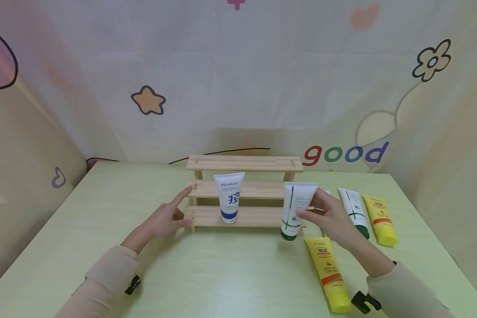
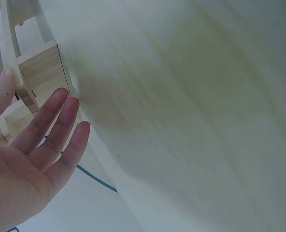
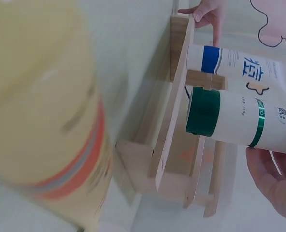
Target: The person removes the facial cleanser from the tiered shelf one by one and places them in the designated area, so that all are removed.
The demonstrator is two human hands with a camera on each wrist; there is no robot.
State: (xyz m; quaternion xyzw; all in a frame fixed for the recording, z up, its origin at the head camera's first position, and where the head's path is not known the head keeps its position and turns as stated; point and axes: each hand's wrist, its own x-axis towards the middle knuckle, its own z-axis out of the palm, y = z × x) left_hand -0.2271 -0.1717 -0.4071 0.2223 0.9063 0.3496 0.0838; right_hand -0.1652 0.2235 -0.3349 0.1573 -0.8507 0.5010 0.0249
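A three-tier wooden rack (image 1: 206, 217) stands at the middle of the table. On its lowest step a white tube with a blue cap (image 1: 229, 198) stands upright, cap down. My right hand (image 1: 334, 218) pinches a white tube with a green cap (image 1: 296, 203) between thumb and fingers, cap downward, in front of the rack's right end. In the right wrist view its green cap (image 3: 204, 111) is close to the steps. My left hand (image 1: 164, 218) is at the rack's left end, thumb and index fingertips touching the steps. Its other fingers (image 2: 56, 130) extend loosely beside the rack.
A yellow tube (image 1: 329, 276) lies on the table below my right hand. Further right lie another white tube with a green cap (image 1: 354, 211) and a second yellow tube (image 1: 380, 219). A printed cloth (image 1: 238, 88) hangs behind the table.
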